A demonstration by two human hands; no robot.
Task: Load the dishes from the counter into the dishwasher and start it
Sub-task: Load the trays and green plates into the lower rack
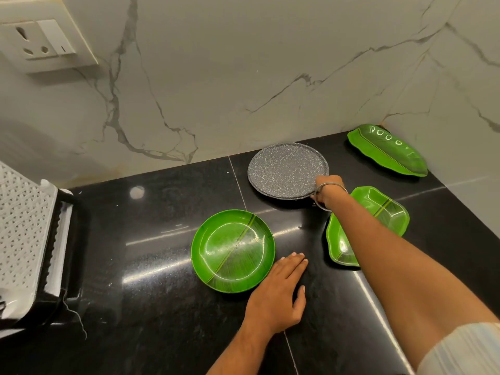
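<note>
Black polished surface fills the lower half of the frame, with a marble-veined wall behind it. Four dishes lie on it. A grey speckled round plate sits at centre, close to the wall. A round green plate with a leaf pattern lies below and left of it, apart from it. A green leaf-shaped bowl lies to the right of centre, partly hidden under the right forearm. A long green leaf-shaped tray rests in the upper right corner, against the meeting of the two walls. Right hand reaches to the near right rim of the grey plate, fingers curled over the edge and gripping it; a thin bangle circles the wrist. Left hand lies flat on the surface, palm down, fingers straight and close together, just beside the lower right rim of the round green plate; contact with the plate cannot be judged. A wall socket shows at upper left; a white perforated rack stands at the left edge.
</note>
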